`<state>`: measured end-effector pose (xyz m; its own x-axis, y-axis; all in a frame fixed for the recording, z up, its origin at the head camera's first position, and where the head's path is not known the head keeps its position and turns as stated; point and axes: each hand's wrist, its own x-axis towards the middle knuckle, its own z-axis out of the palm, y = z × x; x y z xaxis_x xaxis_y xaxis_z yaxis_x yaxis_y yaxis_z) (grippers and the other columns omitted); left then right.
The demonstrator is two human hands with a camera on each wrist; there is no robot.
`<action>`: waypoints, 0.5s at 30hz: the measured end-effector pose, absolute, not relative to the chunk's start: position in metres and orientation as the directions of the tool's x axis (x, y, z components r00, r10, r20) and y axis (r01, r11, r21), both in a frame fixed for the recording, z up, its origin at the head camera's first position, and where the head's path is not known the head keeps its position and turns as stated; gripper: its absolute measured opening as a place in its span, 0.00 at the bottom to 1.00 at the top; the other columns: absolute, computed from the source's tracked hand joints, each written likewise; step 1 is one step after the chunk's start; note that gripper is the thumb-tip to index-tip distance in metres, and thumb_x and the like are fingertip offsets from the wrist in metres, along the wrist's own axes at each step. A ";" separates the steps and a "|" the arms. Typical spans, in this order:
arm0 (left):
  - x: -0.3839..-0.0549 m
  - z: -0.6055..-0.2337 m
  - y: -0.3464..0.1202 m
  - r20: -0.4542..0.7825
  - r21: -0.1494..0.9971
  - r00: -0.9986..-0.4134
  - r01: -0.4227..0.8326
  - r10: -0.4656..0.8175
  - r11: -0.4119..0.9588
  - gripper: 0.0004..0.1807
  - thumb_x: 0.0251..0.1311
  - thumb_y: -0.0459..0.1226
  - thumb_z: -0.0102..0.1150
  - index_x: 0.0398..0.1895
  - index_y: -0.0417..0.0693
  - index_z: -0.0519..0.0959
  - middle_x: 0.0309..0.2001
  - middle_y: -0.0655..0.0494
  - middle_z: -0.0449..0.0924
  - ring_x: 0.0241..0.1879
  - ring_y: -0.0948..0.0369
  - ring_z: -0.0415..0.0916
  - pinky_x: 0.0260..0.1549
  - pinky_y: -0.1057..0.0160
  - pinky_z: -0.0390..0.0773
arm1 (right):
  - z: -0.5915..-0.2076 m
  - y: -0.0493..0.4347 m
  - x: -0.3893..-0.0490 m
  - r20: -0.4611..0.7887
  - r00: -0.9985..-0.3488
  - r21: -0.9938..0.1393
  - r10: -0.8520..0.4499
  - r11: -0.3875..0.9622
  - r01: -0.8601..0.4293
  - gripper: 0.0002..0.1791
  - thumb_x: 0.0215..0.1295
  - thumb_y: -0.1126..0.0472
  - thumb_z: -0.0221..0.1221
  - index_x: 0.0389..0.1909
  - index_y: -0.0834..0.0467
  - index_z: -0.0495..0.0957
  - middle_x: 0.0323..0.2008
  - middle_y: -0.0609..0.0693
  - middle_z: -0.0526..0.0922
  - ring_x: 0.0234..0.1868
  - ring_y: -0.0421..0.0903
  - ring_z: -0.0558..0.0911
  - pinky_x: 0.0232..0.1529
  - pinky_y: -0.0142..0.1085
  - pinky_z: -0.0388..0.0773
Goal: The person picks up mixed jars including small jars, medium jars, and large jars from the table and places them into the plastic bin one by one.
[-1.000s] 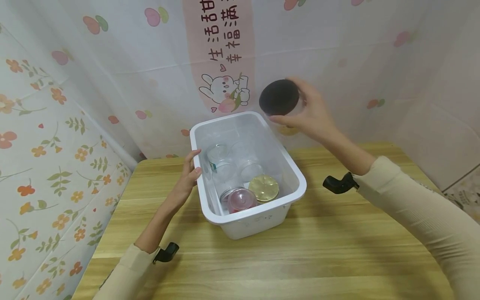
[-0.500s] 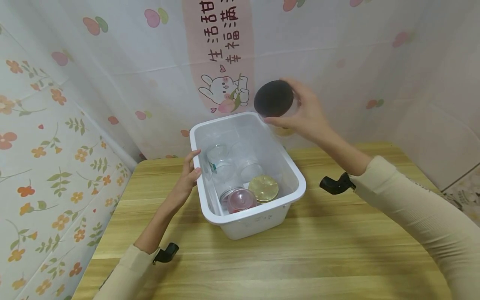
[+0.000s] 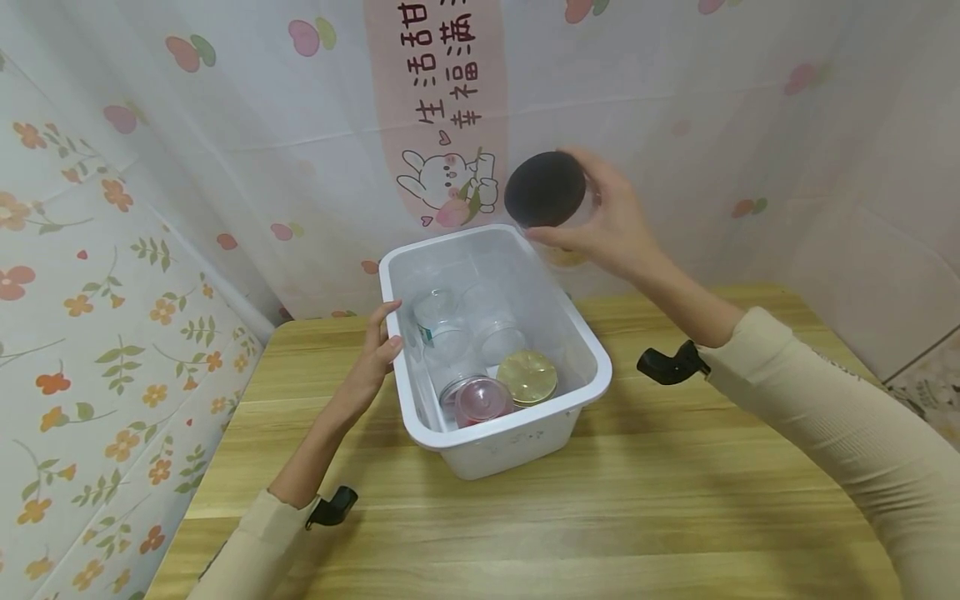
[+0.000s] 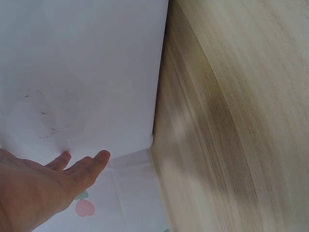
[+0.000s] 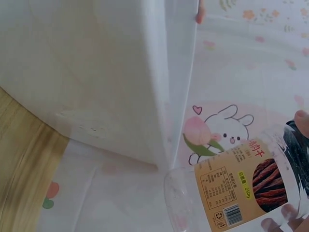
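A white plastic tub (image 3: 513, 450) stands on the table. My left hand (image 3: 366, 373) holds its left rim, with thumb and forefinger over the edge; in the left wrist view, other fingers (image 4: 91, 169) lie along the outer wall. Above the tub's far right corner, my right hand (image 3: 617, 218) grips a clear plastic jar by its black lid (image 3: 545, 190) end. The jar is tilted with the lid facing me. Its brown label (image 5: 227, 188) with a picture of dried meat strips shows in the right wrist view.
Inside the tub are several clear jars, among them a gold-lidded one (image 3: 527, 377) and a pinkish-red one (image 3: 483, 400). The wooden table (image 3: 480, 542) meets a patterned curtain (image 3: 315, 200) at the back. Another flowered curtain (image 3: 97, 333) hangs at the left.
My right hand has moved slightly left with the jar, and very slightly up since half a second ago. The left hand and the tub stay in place.
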<state>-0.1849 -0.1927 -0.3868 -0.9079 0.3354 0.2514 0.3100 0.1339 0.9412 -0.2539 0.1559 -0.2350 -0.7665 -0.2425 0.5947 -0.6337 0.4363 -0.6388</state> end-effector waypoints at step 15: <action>-0.185 -0.387 -0.192 0.254 0.941 -0.909 0.311 0.330 0.133 0.36 0.72 0.51 0.39 0.78 0.58 0.42 0.71 0.28 0.49 0.61 0.32 0.62 0.55 0.38 0.69 | -0.229 0.149 -0.253 0.596 -0.759 -0.626 -0.262 0.441 -0.644 0.50 0.45 0.56 0.81 0.72 0.51 0.69 0.66 0.41 0.73 0.66 0.38 0.67 0.67 0.45 0.62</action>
